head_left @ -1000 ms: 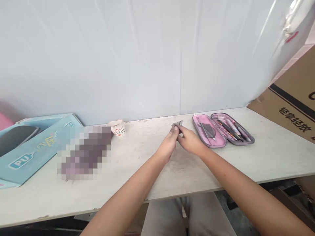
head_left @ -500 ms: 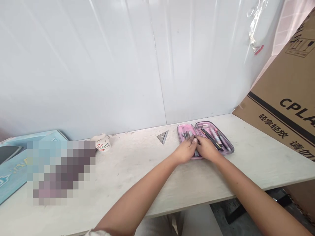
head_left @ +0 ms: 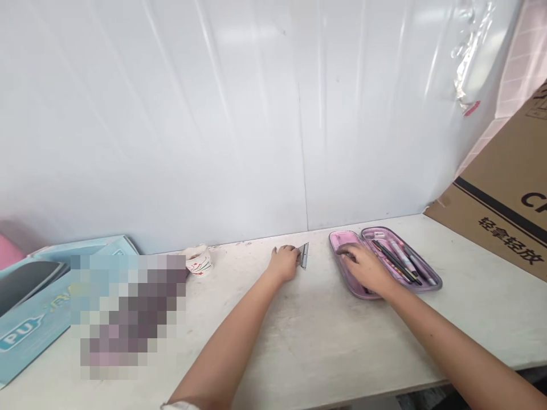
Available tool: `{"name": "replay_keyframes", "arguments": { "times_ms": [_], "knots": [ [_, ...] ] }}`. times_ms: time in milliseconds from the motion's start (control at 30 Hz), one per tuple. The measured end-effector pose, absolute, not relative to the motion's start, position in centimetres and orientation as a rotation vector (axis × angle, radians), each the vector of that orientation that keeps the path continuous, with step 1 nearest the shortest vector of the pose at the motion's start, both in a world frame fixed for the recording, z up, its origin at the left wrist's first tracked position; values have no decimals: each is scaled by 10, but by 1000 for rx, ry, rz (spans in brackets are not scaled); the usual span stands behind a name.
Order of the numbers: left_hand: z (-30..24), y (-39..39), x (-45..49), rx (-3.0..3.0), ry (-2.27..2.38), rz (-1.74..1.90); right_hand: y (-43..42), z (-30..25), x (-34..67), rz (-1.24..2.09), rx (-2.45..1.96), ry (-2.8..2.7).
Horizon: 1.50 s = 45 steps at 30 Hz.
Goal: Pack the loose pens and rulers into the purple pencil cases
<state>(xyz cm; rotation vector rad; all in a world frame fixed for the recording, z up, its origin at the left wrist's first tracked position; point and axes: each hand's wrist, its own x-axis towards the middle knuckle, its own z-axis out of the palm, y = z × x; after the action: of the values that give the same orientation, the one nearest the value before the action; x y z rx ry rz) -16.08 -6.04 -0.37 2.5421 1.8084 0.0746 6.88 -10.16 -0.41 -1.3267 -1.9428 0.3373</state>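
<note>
A small triangular set square (head_left: 305, 255) lies on the table toward the wall. My left hand (head_left: 285, 263) covers its left part, with bent fingers closed over it. To the right, a pink pencil case (head_left: 432, 286) lies unfolded. Its right half holds several items, among them black pens (head_left: 399, 263) and a pinkish-white pen (head_left: 399, 253). Over the left half rests my right hand (head_left: 363, 266), fingers slightly bent and apart, with nothing visible in them. What lies under that hand is mostly hidden.
A paper cup (head_left: 199, 261) with coloured streaks stands by the wall, left of my left hand. Farther left are a light blue box (head_left: 38, 324) and a pixelated area. A large cardboard box (head_left: 499, 193) leans at the right edge of the white table (head_left: 265, 353).
Both hands were together over the pencil case's left half. My left hand has moved left onto the set square. My right hand stays at the case, its fingers now spread. The view has shifted slightly.
</note>
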Motion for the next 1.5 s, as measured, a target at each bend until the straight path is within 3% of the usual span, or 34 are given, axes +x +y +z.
{"name": "replay_keyframes", "arguments": {
  "times_ms": [200,300,667,933,1200,1500],
  "knots": [
    [-15,-84,-181,2495,1736,146,-87,5,-4,928,-1324,-1833],
    [-26,-103,-186,2494,1721,239,-79,0,-36,1054,-1406,-1817],
    [-41,-135,-200,2559,1538,666,-97,-14,-46,809,-1412,-2078],
    [-30,-130,-144,2675,1404,582,-89,4,69,253,-1753,-1961],
    [-19,-92,-88,2937,1262,399,-113,-1,174,-5,-1908,-2033],
    [10,-106,-97,3157,865,174,-107,-28,206,342,-1951,-1810]
  ]
}}
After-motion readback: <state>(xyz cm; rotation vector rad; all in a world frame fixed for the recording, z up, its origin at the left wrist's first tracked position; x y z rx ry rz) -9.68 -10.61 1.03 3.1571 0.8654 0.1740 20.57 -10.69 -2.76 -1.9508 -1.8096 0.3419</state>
